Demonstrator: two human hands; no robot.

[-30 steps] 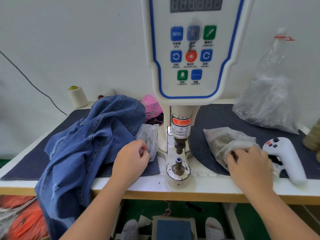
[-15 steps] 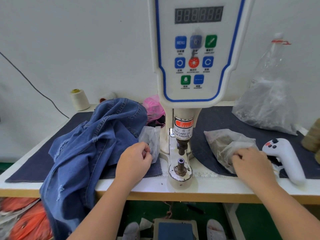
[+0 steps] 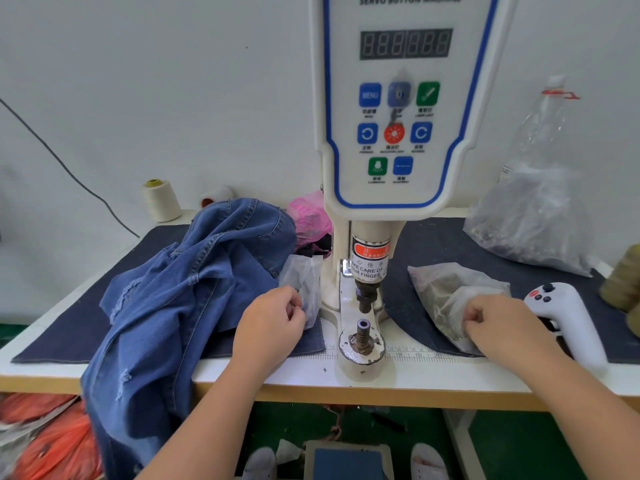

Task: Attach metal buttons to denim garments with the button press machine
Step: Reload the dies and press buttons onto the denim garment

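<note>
Orange bags [image 3: 52, 441] under the table's left end, cut off by the frame edge. Thread cone [image 3: 161, 199] at the back left corner of the table [image 3: 433, 374], a second spool [image 3: 216, 195] half hidden behind the jeans [image 3: 180, 299]. Jeans are heaped on the left half and spill over the front edge; which part of the garment is on top is hard to tell. Pink bag [image 3: 310, 216] behind them, mostly covered. Left hand [image 3: 270, 327] at the jeans' right edge, fingers curled, pinching at the mouth of a small clear bag [image 3: 304, 282]; what the fingertips hold is hidden. Press [image 3: 398, 109] stands center, top cut off, display blurred; lower die [image 3: 362, 337] at the front edge is bare, punch [image 3: 367, 296] above it, apart. Pedal [image 3: 348, 460] on the floor below, cut off, with feet either side. Right hand [image 3: 502, 327] near the front edge, fingers curled into a clear bag of buttons [image 3: 446, 296]; contents blurred, fingertips buried in plastic. White controller [image 3: 568, 320] just beside that hand, partly behind it. Big clear bag [image 3: 533, 209] at the back right, contents unclear. Tan spools [image 3: 623, 282] at the right edge, cut off.
</note>
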